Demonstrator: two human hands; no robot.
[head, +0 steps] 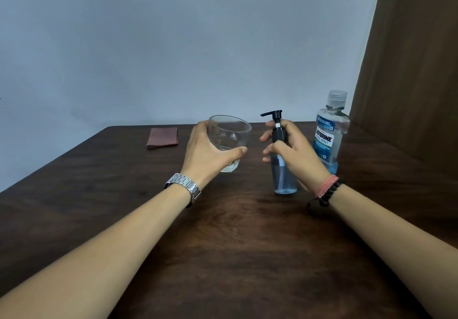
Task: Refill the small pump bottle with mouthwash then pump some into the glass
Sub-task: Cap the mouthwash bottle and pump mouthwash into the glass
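A clear glass (pixel 231 136) is tilted to the right, its base near the table, and my left hand (pixel 208 153) grips it around the side. The small pump bottle (pixel 283 170) stands upright on the dark wooden table (pixel 223 244), holding blue liquid, with its black pump head on top and the nozzle pointing left toward the glass. My right hand (pixel 295 149) holds the bottle at its neck and upper body, fingers curled round it. A large mouthwash bottle (pixel 328 132) with a clear cap stands just behind and to the right.
A folded reddish cloth (pixel 162 137) lies at the table's back left. A grey wall rises behind the table and a brown wooden panel (pixel 409 70) stands at the right. A metal watch is on my left wrist, bead bracelets on my right.
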